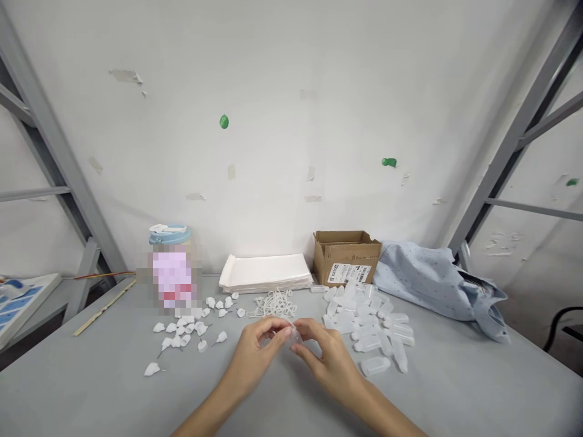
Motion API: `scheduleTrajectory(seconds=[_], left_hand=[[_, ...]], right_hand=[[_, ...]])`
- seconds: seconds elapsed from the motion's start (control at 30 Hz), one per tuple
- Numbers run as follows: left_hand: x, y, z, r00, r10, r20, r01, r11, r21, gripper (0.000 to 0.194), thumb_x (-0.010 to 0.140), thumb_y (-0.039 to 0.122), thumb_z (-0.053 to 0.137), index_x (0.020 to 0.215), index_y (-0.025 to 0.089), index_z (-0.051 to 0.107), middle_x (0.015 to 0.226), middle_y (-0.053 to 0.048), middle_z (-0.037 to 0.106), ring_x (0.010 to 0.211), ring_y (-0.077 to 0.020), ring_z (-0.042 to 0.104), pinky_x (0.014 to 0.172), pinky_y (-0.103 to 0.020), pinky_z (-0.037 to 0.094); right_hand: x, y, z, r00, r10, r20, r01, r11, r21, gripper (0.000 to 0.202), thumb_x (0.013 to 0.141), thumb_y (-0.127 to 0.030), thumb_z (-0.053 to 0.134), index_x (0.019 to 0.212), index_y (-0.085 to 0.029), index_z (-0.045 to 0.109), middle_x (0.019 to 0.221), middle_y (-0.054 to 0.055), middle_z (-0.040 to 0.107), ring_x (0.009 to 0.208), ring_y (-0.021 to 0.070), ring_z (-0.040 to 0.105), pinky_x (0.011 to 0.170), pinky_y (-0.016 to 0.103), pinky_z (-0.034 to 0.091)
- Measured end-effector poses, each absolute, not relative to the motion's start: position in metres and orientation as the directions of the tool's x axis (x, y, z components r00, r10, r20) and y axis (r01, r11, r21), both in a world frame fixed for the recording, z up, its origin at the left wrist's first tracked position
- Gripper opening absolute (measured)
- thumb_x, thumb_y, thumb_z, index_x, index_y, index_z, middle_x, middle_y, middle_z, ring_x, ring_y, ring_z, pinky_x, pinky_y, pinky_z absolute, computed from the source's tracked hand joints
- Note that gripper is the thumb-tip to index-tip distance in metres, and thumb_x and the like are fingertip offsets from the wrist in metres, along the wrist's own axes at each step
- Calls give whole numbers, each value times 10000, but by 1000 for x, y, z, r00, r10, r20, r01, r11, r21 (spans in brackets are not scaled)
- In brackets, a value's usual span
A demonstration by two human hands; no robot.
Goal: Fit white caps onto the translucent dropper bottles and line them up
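Note:
Both hands meet over the grey table just in front of a pile of white loops point(276, 303). My right hand point(325, 352) pinches a small translucent bottle point(295, 337). My left hand point(262, 346) is closed at the bottle's upper end, its thumb and index finger together on a small white piece that is mostly hidden. Many white caps point(182, 331), some with thin dark stems, lie scattered left of my hands. Translucent bottles point(368, 331) are heaped to the right.
Along the wall stand a blue-lidded container point(169, 235), a stack of white trays point(266, 273) and an open cardboard box point(347, 258). Light blue cloth point(432, 279) lies at the right. A thin strip point(104, 308) rests at the left edge.

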State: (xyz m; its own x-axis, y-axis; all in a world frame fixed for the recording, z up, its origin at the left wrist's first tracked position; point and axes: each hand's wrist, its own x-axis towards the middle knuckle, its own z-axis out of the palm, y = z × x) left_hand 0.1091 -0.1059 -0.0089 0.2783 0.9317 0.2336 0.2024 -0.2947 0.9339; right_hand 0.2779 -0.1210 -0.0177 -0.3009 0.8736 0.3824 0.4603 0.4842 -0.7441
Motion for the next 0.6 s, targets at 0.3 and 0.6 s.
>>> scheduleTrajectory(seconds=[0.3,0.6], left_hand=[[110,-105,-8,271,954,129,134,-170,976,226,740,375,646,824,171,695,855,-54,701,823,-205,630,738,-280,497],[108,-106,-6,276,951,141,196,-200,960,274,779,418,581,805,179,713,864,-57,718,853,-214,635,749,-284,483]], right_hand=[[275,-123,-15,-301,879,370,349,462,-815,152,831,-157,547,976,-202,543,934,63,732,876,192,682,776,296,507],[277,-121,-16,-272,876,398,370,477,-797,122,824,-185,558,945,-196,569,900,64,733,845,200,678,774,310,511]])
